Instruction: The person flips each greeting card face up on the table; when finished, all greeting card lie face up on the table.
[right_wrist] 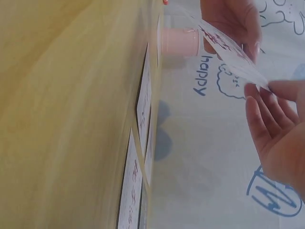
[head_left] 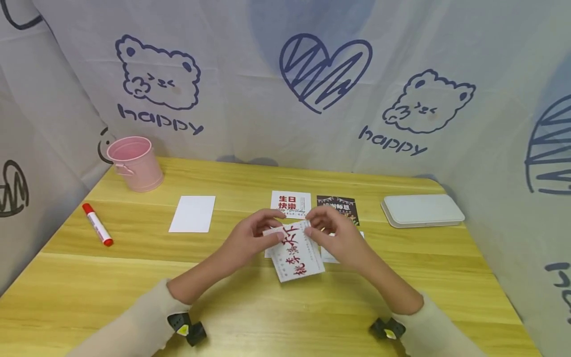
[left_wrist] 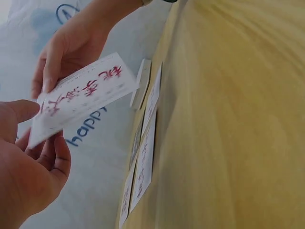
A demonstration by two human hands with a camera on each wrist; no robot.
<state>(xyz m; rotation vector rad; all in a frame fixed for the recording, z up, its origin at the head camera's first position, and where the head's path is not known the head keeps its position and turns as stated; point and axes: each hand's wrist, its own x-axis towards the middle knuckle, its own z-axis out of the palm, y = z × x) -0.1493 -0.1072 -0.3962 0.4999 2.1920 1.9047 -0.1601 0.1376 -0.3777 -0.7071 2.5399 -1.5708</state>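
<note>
Head view: both hands meet mid-table over a white card with red characters [head_left: 298,255], lifted off the wooden table [head_left: 250,307] and tilted toward the person. Left hand [head_left: 251,238] pinches its upper left corner between thumb and curled fingers; right hand [head_left: 333,235] pinches the upper right corner the same way. Left wrist view shows the held card [left_wrist: 83,98] clear of the surface, thumb on top and fingers under. More cards lie flat under and behind it: a white birthday card [head_left: 291,204], a dark card [head_left: 338,207] just beside that, and other white cards partly hidden by the hands. A blank white card [head_left: 193,213] lies apart to the left. Red marker [head_left: 97,224] sits near the left edge, pink bucket [head_left: 135,163] at the back left corner, a white flat case [head_left: 422,210] near the right edge. Bare table runs along the near edge in front of the forearms and between blank card and marker. Printed curtain [head_left: 285,84] closes off the back and sides.
</note>
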